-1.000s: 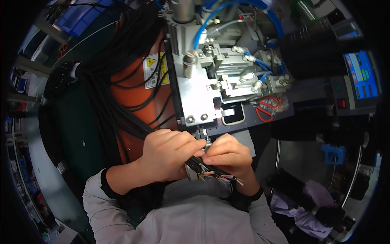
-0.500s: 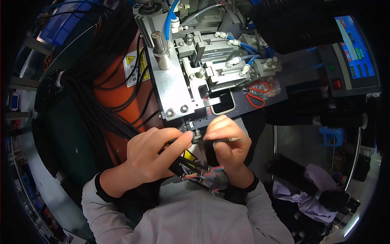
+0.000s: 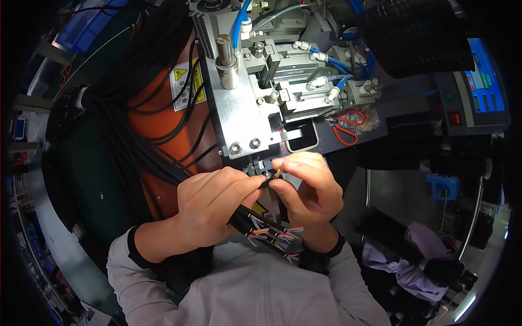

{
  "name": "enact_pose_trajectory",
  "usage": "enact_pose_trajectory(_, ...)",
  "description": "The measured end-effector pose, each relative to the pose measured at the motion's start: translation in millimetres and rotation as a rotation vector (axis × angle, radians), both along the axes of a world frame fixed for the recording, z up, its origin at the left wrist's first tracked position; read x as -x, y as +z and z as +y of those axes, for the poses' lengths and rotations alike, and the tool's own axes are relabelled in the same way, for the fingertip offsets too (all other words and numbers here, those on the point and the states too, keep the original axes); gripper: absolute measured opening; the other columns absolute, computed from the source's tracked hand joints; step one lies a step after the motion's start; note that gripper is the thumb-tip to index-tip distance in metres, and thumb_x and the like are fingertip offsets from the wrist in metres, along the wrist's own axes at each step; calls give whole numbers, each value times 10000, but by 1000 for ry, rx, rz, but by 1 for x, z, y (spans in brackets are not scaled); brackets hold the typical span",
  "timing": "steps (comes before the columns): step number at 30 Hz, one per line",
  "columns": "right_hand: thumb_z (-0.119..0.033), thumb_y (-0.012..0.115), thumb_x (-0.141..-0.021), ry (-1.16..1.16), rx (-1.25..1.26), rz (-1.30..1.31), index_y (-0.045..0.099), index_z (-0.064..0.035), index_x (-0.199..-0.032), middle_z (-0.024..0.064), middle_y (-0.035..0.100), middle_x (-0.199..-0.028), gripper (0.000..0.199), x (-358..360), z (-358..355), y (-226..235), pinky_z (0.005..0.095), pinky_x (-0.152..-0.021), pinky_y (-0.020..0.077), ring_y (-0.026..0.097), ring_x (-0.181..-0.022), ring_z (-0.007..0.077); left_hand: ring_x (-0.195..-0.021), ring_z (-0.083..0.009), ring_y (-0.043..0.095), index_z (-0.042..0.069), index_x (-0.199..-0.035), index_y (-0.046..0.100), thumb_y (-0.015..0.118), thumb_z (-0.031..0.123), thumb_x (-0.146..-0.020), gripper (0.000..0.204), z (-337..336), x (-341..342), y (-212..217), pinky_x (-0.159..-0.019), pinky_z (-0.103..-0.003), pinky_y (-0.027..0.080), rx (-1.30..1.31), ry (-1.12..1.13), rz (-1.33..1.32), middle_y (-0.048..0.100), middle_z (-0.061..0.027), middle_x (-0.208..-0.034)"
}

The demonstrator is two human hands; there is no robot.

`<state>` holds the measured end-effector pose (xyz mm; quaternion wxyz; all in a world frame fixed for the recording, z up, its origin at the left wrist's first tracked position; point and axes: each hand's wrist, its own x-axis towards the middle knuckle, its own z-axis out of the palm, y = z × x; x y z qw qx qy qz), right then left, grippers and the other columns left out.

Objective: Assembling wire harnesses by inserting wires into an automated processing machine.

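Note:
My left hand (image 3: 215,198) pinches a black cable (image 3: 265,180) close to its end, just below the front of the metal fixture (image 3: 239,127). Thumb and fingers of my right hand (image 3: 312,187) close around the cable's short bared wire end (image 3: 279,173), right beside the left fingertips. A small dark clamp-like part (image 3: 255,167) of the machine sits just beyond both hands. Below the left hand, a bundle of black cables (image 3: 247,220) ends in several stripped tips with coloured wires (image 3: 283,234).
Black cables (image 3: 125,117) drape over an orange surface (image 3: 149,127) at the left. Red-handled scissors (image 3: 348,127) and a light-rimmed black tray (image 3: 303,138) lie right of the fixture. A lit screen (image 3: 484,81) stands far right, near a blue stool (image 3: 442,186).
My right hand has drawn in against the left fingertips. The cable that stretched across the right fingers now shows only a short end between both hands. The view has shifted slightly.

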<state>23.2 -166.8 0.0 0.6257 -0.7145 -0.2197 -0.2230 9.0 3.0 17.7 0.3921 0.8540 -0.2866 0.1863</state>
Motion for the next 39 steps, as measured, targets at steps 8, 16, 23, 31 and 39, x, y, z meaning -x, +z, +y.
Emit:
enact_pose_trajectory(8,34,776,-691,285,-169,548,687,-14,-850,73,675,-823,188,0,-12,8,281,-679,478,625,-764,181,-563,-193,562,3,-916,640,728,109,-738,226,7,-2,-1,-469,-296,431,-84,-104,25,542,-57,-719)
enact_pose_trajectory(16,79,771,-638,314,8,222,647,-28,-775,81,654,-837,214,-8,-25,7,304,-691,455,589,-749,185,-567,-179,553,0,-914,634,731,137,-686,283,8,-2,-4,-460,-293,418,-115,-178,8,516,-47,-719)
enact_pose_trajectory(23,49,773,-658,-15,267,-87,603,-45,-786,54,607,-771,233,0,-5,5,287,-679,440,557,-728,171,-582,-174,548,2,-965,645,738,204,-655,382,13,10,-4,-466,-289,417,-269,-64,-52,526,-51,-758)
enact_pose_trajectory(31,-20,719,-753,339,-96,659,594,-24,-791,69,590,-769,131,1,-28,16,273,-707,426,552,-734,198,-591,-162,536,15,-1001,661,713,228,-671,397,9,4,-8,-470,-273,408,-208,-28,-140,528,-50,-783)
enact_pose_trajectory(39,-1,684,-754,126,159,380,597,-3,-746,72,592,-715,87,-7,-25,-24,280,-648,433,547,-675,180,-565,-124,467,49,-1073,676,655,120,-722,359,0,10,-10,-452,-252,357,-420,0,-114,456,-11,-731)
